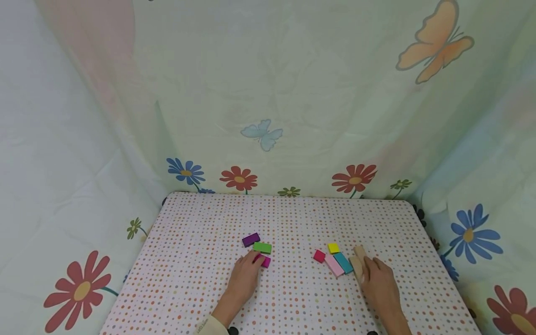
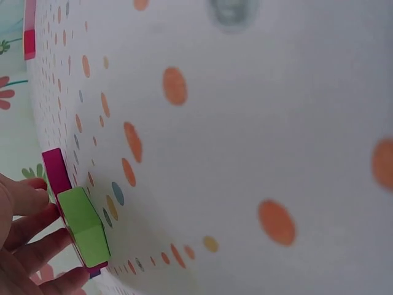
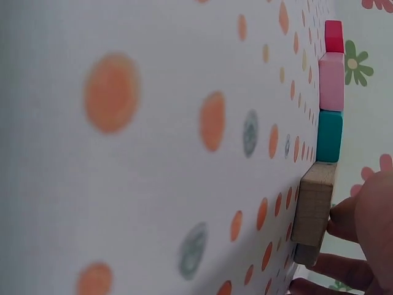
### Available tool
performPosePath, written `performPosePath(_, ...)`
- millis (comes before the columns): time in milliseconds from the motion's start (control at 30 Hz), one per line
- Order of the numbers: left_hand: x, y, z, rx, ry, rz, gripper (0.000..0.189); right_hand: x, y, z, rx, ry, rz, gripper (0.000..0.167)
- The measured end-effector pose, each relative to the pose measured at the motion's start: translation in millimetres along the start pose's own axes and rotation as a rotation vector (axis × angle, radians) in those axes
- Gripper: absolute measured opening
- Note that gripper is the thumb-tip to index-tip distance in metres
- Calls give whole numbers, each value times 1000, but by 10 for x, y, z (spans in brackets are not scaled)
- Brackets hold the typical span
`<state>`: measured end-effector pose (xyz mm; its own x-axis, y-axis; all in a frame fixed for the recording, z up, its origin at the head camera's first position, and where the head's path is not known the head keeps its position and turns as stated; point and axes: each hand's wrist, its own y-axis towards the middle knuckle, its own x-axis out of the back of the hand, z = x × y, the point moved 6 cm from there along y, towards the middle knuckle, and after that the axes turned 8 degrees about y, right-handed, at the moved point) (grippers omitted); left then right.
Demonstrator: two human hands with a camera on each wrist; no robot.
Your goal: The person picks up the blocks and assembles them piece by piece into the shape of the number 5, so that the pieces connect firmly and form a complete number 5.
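My left hand (image 1: 244, 274) reaches over a magenta block (image 1: 265, 262) and a green block (image 1: 262, 247). In the left wrist view its fingers are spread along the top of the green block (image 2: 85, 226), with the thumb near the magenta block (image 2: 56, 171). Just beyond lies a dark purple block (image 1: 251, 239). On the other side, my right hand (image 1: 382, 284) is at two plain wooden blocks. Its thumb and fingers pinch the nearer wooden block (image 3: 314, 206); other fingertips are at the second wooden block (image 3: 306, 254), partly behind the first.
Left of the wooden blocks lie a teal block (image 1: 343, 263), a pink block (image 1: 334, 265), a yellow block (image 1: 333, 248) and a red block (image 1: 319, 256). The dotted table (image 1: 293, 298) has a curtain (image 1: 293, 93) behind it and at both sides.
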<state>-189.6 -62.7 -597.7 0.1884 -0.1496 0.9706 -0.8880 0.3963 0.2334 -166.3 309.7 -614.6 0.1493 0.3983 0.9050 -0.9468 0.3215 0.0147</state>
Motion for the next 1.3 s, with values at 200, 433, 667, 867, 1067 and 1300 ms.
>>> performPosePath(200, 9, -6, -9, -6, 29, -18, 32, 3, 23, -11, 16, -6, -38, 41)
performPosePath(433, -21, -9, -19, 0, 34, 14, 27, 25, 39, -2, 30, 6, -41, 40)
performPosePath(667, 11, -4, -61, -14, 29, -13, 27, 44, 42, -7, -9, 1, -27, 40)
performPosePath(867, -31, -23, -97, -18, 2, 3, 26, 61, 36, -13, -11, 25, -36, 39)
performPosePath(1067, -55, -43, -140, -68, -6, -7, 33, 49, 43, -23, -10, 62, -55, 39)
performPosePath(1300, -53, -28, -158, -60, -16, -89, 29, 67, 68, -18, -46, 54, -47, 39)
